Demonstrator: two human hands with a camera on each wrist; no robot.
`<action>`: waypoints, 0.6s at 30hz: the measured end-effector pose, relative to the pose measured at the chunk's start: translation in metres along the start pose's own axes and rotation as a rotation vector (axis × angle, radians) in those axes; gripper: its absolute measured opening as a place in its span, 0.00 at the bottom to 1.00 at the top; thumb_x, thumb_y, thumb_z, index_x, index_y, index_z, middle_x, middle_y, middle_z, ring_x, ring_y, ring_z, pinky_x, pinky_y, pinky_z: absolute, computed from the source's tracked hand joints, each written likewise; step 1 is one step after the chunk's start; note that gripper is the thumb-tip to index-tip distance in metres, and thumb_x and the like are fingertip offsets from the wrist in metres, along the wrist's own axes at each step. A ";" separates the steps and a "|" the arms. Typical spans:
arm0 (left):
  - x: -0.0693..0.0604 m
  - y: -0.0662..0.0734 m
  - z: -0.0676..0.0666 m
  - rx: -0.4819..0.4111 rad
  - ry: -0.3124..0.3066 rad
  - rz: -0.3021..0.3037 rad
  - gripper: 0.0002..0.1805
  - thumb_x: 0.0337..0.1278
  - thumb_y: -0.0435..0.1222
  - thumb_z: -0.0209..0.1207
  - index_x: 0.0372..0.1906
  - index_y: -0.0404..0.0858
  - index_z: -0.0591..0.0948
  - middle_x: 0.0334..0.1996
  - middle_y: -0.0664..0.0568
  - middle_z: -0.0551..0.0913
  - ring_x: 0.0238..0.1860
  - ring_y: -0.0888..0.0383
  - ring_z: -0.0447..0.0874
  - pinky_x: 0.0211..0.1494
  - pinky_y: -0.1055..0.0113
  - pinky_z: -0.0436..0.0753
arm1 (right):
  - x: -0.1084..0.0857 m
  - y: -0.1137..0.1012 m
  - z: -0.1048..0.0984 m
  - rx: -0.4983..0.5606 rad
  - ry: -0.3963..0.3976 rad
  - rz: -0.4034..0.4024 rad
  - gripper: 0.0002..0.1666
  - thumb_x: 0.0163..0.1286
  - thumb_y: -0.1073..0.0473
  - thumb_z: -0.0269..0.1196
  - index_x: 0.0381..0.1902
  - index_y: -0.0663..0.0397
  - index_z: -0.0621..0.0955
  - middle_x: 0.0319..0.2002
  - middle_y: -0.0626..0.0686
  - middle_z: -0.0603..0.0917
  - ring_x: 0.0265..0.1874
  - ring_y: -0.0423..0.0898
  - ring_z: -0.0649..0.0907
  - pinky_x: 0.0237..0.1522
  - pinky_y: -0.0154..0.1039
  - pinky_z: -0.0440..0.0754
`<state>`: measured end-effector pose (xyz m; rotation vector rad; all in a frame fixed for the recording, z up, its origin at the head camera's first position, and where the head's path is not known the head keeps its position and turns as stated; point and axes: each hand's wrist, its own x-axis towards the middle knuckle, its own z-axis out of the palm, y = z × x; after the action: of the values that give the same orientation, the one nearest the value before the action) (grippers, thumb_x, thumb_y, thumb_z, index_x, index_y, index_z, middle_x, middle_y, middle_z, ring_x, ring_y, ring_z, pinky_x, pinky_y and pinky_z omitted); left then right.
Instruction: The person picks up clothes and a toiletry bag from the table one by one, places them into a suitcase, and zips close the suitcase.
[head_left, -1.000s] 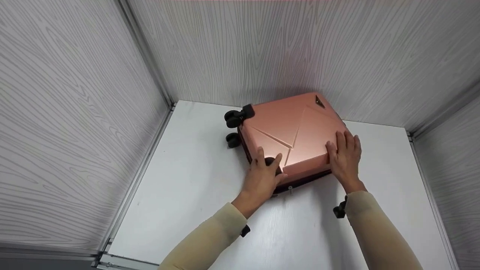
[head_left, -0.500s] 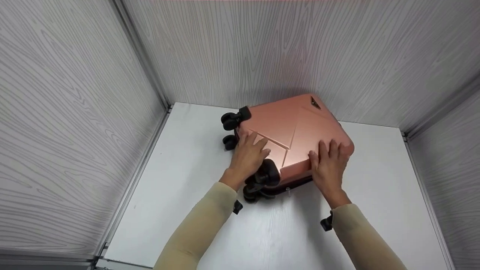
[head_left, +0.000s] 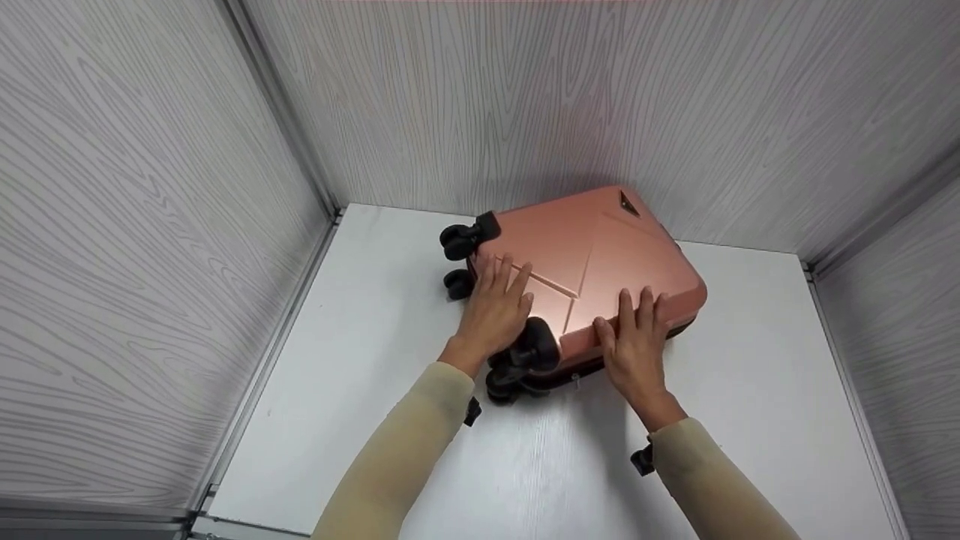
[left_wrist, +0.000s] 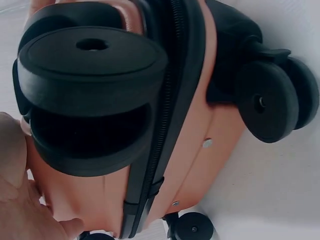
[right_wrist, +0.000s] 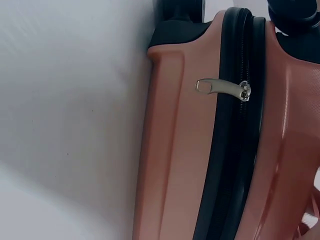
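Note:
A small rose-pink hard-shell suitcase [head_left: 600, 247] lies flat on the white surface, its black wheels [head_left: 459, 241] pointing left and toward me. My left hand [head_left: 493, 309] rests with straight fingers on the wheel-end corner of the shell, beside the nearest wheel. My right hand [head_left: 636, 346] lies on the near long edge, fingers extended over the top. In the left wrist view, a big double wheel [left_wrist: 92, 95] and part of the left hand [left_wrist: 25, 195] fill the near side. A metal zipper pull [right_wrist: 220, 88] hangs on the black zipper [right_wrist: 235, 150] in the right wrist view.
The white floor panel [head_left: 360, 360] lies under the suitcase. Grey wood-grain walls [head_left: 450, 97] stand at the back, left and right, with metal rails [head_left: 281, 105] along the left corner. The suitcase's far side is near the back wall.
My left hand has moved from the near wheel corner up and left onto the shell's wheel end. My right hand has slid left along the near edge. The suitcase stays almost in place.

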<state>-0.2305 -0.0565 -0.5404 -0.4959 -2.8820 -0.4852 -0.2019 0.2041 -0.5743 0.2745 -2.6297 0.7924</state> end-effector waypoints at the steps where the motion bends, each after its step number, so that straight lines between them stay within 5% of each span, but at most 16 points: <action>1: -0.001 0.001 0.001 0.007 0.004 -0.003 0.30 0.87 0.46 0.41 0.84 0.40 0.60 0.83 0.33 0.53 0.85 0.33 0.43 0.85 0.45 0.54 | 0.001 0.001 0.000 0.001 -0.010 -0.001 0.40 0.81 0.48 0.59 0.82 0.62 0.63 0.82 0.73 0.51 0.82 0.74 0.45 0.75 0.79 0.47; 12: -0.016 0.024 0.007 0.079 0.051 -0.044 0.31 0.87 0.46 0.41 0.83 0.38 0.61 0.81 0.28 0.55 0.82 0.28 0.50 0.83 0.44 0.60 | 0.020 0.016 -0.009 0.029 -0.121 0.013 0.39 0.85 0.46 0.53 0.83 0.62 0.61 0.83 0.71 0.49 0.84 0.70 0.42 0.76 0.77 0.45; 18: -0.024 0.037 0.006 0.106 0.006 -0.078 0.32 0.87 0.49 0.40 0.84 0.41 0.61 0.82 0.29 0.54 0.83 0.30 0.47 0.83 0.43 0.60 | 0.032 0.025 -0.016 0.036 -0.188 0.024 0.40 0.86 0.45 0.51 0.84 0.62 0.58 0.85 0.68 0.46 0.85 0.66 0.41 0.80 0.71 0.42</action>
<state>-0.1959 -0.0285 -0.5406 -0.3654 -2.9107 -0.3423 -0.2338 0.2314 -0.5613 0.3427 -2.8000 0.8615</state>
